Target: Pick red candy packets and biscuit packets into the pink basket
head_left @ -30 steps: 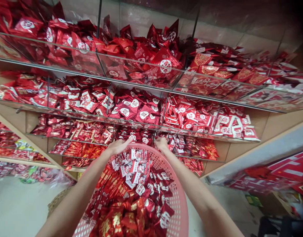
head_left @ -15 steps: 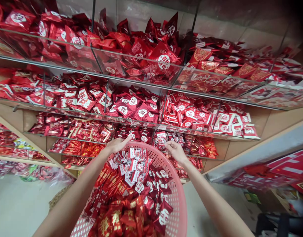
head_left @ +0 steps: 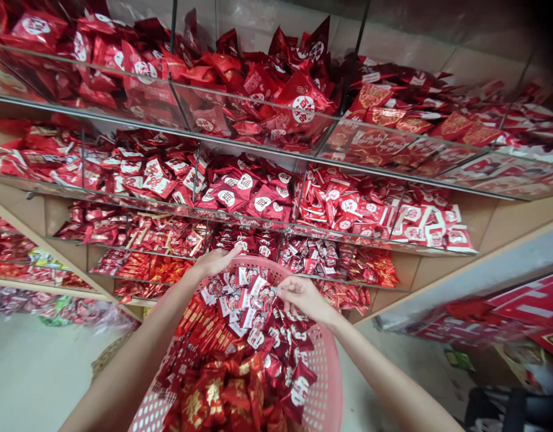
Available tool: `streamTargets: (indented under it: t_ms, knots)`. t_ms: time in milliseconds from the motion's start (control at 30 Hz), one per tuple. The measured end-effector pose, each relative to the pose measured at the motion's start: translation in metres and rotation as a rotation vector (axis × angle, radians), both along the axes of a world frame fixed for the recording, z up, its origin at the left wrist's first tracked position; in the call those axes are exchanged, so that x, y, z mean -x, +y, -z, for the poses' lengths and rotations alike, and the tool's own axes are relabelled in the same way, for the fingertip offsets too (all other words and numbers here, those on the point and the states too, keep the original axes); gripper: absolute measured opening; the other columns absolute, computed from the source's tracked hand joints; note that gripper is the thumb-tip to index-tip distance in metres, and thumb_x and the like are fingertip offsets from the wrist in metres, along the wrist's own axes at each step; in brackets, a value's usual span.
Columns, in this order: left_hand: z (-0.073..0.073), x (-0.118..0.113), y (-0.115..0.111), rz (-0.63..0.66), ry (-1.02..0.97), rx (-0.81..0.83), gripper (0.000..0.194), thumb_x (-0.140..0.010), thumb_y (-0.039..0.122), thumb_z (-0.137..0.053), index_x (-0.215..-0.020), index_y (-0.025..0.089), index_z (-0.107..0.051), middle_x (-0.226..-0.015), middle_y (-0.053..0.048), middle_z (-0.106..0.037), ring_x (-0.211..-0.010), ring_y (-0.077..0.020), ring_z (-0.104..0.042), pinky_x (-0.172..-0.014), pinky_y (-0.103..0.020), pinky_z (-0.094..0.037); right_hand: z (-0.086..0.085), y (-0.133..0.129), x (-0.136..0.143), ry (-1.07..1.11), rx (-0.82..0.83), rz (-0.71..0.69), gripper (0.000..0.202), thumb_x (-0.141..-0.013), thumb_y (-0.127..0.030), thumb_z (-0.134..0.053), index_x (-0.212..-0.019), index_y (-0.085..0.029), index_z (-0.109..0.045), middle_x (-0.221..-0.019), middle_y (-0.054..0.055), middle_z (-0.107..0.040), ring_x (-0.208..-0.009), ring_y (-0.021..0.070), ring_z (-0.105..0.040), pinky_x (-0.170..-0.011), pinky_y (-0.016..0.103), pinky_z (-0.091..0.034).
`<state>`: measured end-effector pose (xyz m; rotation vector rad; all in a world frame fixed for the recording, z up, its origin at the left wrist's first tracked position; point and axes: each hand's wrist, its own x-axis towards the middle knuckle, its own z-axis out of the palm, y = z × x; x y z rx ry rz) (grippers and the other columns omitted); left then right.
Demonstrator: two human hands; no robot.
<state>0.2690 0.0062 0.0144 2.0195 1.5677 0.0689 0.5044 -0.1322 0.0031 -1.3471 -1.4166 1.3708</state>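
Shelves (head_left: 477, 210) of red packets (head_left: 253, 193) above perhaps tiled floor (head_left: 33, 360)

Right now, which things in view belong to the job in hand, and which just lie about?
Belong:
pink basket
packets inside it
left hand on its rim
right hand
red-and-white packet it holds
similar shelved packets

Lying about:
green item
dark object, lower right

Right fingers (head_left: 289, 290) in a pinch

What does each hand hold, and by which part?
The right grip pinches a red-and-white packet by one end; the left grip holds the pink basket by its rim.
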Motion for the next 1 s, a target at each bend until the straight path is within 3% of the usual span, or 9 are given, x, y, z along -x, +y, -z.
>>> streamTargets:
  t_ms: [133, 333, 633, 833, 1000]
  knots:
    - [0.003, 0.001, 0.001, 0.002, -0.004, 0.006, 0.085, -0.070, 0.078, -0.009, -0.103, 0.022, -0.064, -0.089, -0.008, -0.070, -0.096, -0.0305, -0.059, -0.081, -0.040, -0.041, 0.011, 0.012, 0.010, 0.024, 0.181, -0.079, 0.023, -0.068, -0.038, -0.067, -0.073, -0.018, -0.057, -0.043, -0.006, -0.054, -0.032, 0.0054, -0.043, -0.032, 0.016, -0.029]
    - [0.009, 0.003, 0.006, 0.014, 0.002, -0.020, 0.084, -0.071, 0.078, -0.012, -0.105, 0.021, -0.064, -0.100, -0.009, -0.067, -0.100, -0.0311, -0.058, -0.083, -0.039, -0.041, 0.019, 0.029, 0.007, 0.035, 0.248, -0.058, 0.017, -0.065, -0.032, -0.070, -0.068, -0.018, -0.060, -0.048, -0.004, -0.053, -0.038, 0.0062, -0.047, -0.035, 0.017, -0.034]
    - [0.005, 0.001, 0.005, 0.004, -0.021, 0.001, 0.087, -0.068, 0.081, -0.009, -0.099, 0.022, -0.066, -0.090, -0.008, -0.070, -0.095, -0.0309, -0.059, -0.082, -0.041, -0.041, 0.041, 0.034, 0.007, 0.186, 0.225, 0.132, 0.021, -0.060, -0.026, -0.075, -0.068, -0.018, -0.058, -0.051, -0.002, -0.058, -0.041, 0.0086, -0.054, -0.034, 0.017, -0.039]
    - [0.014, 0.003, 0.011, 0.004, -0.015, -0.029, 0.086, -0.068, 0.081, -0.010, -0.100, 0.023, -0.066, -0.096, -0.009, -0.068, -0.097, -0.0320, -0.058, -0.079, -0.041, -0.042, 0.040, 0.028, 0.022, 0.206, 0.212, 0.242, 0.030, -0.062, -0.026, -0.072, -0.074, -0.022, -0.045, -0.047, -0.007, -0.055, -0.040, 0.0117, -0.058, -0.034, 0.020, -0.045]
    - [0.020, 0.005, 0.014, 0.029, -0.016, -0.030, 0.084, -0.068, 0.080, -0.011, -0.101, 0.025, -0.066, -0.093, -0.008, -0.069, -0.097, -0.0324, -0.058, -0.079, -0.041, -0.042, 0.025, 0.024, 0.017, 0.033, 0.095, 0.257, 0.030, -0.067, -0.035, -0.066, -0.077, -0.021, -0.041, -0.050, -0.007, -0.057, -0.036, 0.0129, -0.057, -0.027, 0.017, -0.039]
